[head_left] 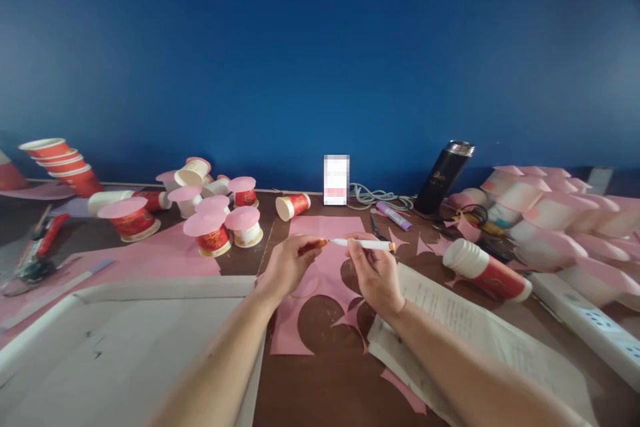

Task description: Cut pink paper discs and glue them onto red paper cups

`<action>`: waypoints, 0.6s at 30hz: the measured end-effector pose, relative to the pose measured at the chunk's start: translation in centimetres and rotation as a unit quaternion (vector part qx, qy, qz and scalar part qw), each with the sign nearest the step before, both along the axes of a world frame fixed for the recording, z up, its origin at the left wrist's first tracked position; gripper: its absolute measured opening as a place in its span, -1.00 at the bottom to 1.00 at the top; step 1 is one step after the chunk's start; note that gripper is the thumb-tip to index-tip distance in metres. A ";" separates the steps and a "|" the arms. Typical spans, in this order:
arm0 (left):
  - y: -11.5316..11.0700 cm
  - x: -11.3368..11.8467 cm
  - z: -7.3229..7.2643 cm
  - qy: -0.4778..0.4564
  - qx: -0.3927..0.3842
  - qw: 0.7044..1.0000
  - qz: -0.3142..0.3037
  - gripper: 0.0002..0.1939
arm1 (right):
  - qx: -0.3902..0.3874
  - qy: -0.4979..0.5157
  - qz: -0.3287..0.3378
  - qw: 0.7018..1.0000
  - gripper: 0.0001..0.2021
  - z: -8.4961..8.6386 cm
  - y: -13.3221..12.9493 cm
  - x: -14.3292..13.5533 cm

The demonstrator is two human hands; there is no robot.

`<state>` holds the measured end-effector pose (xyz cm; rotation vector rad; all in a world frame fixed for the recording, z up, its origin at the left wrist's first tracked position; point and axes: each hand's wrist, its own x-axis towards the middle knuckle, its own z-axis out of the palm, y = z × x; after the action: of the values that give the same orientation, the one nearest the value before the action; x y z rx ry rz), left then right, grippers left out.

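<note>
My right hand (376, 275) grips a white marker (373, 245) with an orange end, its tip pointing left. Between the fingertips of my left hand (286, 265) is a small orange marker cap (320, 243), close to the marker's tip. The two look just apart. Under both hands lies a pink paper sheet (290, 337) with round holes cut in it. A faint circle outline shows on the sheet below my left hand. Pink scraps (353, 317) lie by the cut edge.
Paper cups with pink discs (205, 220) stand at left, behind a white box lid (165, 287). A red cup (293, 205) lies at the back. To the right are a black thermos (443, 180), stacked cups (487, 270), a booklet (450, 307) and a power strip (590, 320).
</note>
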<state>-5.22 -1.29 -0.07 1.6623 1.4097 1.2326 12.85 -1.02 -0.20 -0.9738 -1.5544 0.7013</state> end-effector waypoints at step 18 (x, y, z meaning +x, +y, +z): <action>-0.2 0.0 -0.5 0.093 0.101 0.990 -0.030 -0.83 | -0.045 -0.003 0.028 0.999 -0.72 -0.2 -0.2 -0.2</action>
<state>-5.26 -1.47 -0.57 1.9880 1.3677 1.2459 12.67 -1.17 -0.36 -1.0031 -1.5714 0.8146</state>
